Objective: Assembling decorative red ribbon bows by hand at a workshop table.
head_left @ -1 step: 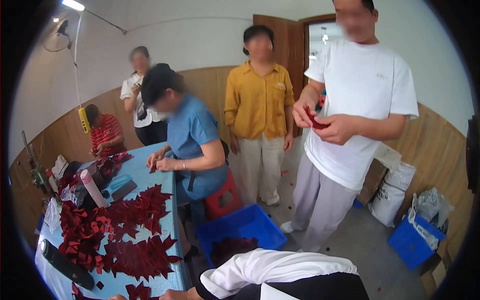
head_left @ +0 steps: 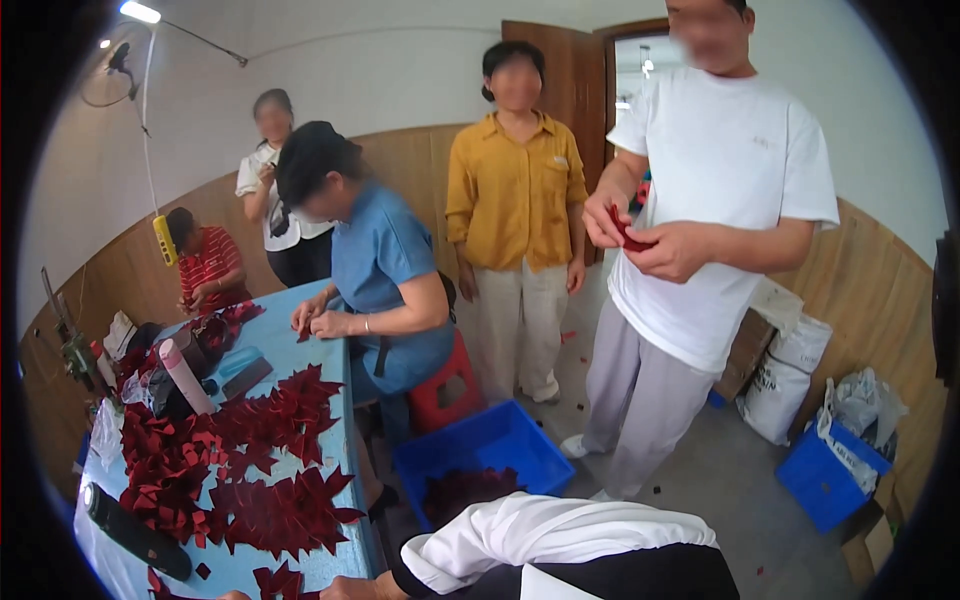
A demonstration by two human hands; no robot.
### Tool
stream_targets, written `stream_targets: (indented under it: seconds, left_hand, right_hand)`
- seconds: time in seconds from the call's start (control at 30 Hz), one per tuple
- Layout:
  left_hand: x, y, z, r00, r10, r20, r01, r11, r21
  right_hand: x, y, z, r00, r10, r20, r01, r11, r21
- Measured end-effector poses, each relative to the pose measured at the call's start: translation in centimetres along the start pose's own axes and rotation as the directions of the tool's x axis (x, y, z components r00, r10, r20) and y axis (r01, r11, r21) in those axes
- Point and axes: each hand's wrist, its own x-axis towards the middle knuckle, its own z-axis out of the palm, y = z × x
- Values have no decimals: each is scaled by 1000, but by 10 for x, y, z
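At the lower edge my right hand [head_left: 350,590] rests by the table's near side, its fingers cut off by the frame. Only a sliver of my left hand [head_left: 235,595] shows, so its grip is hidden. Between and just beyond them lies a dark red pointed fabric piece [head_left: 278,580]. Farther up the light blue table [head_left: 316,455], rows of overlapping dark red star-shaped pieces [head_left: 290,513] and a heap of small red pieces [head_left: 165,475] spread out. A black bottle [head_left: 135,530] lies tilted left of my hands.
A blue crate [head_left: 545,450] with dark red pieces stands on the floor beside the table. A co-worker in blue [head_left: 385,240] sits on a red stool [head_left: 450,385], handling a red piece. A person in white [head_left: 720,200] stands holding another. A pink bottle [head_left: 186,376] is on the table.
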Motion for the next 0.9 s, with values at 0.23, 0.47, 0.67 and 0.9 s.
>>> stream_targets:
  seconds: [0.23,0.47,0.67,0.9]
  left_hand:
    - [-7,-16,-7,997,34,-75,-7,944,331]
    - [1,-32,4,935,195,-296,-279,920,-274]
    - [-2,-19,-2,975,-56,-213,204,600,774]
    - [3,-26,4,944,-301,-132,-168,-788,593]
  right_hand:
    - [-5,1,-4,998,-39,-39,40,999,32]
    - [-8,10,6,992,-113,-60,112,994,-16]
    - [-8,16,7,984,-164,-72,160,986,-55]
    - [-10,16,5,982,-157,-103,155,988,-26]
